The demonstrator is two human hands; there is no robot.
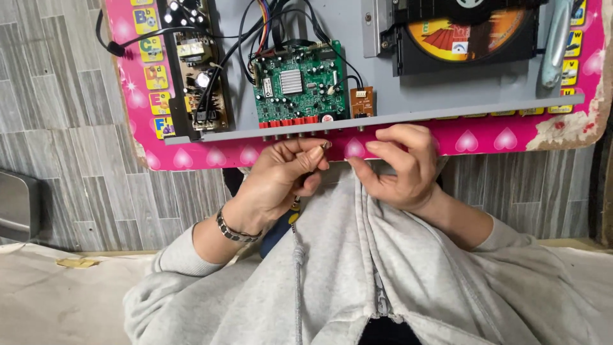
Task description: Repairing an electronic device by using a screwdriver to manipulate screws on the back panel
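Soft, even daylight, fairly bright; faint shadows under both hands. Mild glare on the glossy pink plastic board [485, 139] toward two o'clock. Focus sharp throughout.

Yellow square letter labels [155, 76] down pink board's [485, 140] left edge, perhaps also right

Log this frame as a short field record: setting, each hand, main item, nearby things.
setting: opened grey metal chassis lying on a pink children's board, over a grey tiled floor
left hand: pinches a small, thin part at the fingertips, too small to identify; bracelet on the wrist
right hand: fingers curled at the chassis front edge, nothing visible in it
boards: green circuit board; dark power board to its left
disc tray: holds a yellow and red disc
clothing: grey hooded sweatshirt
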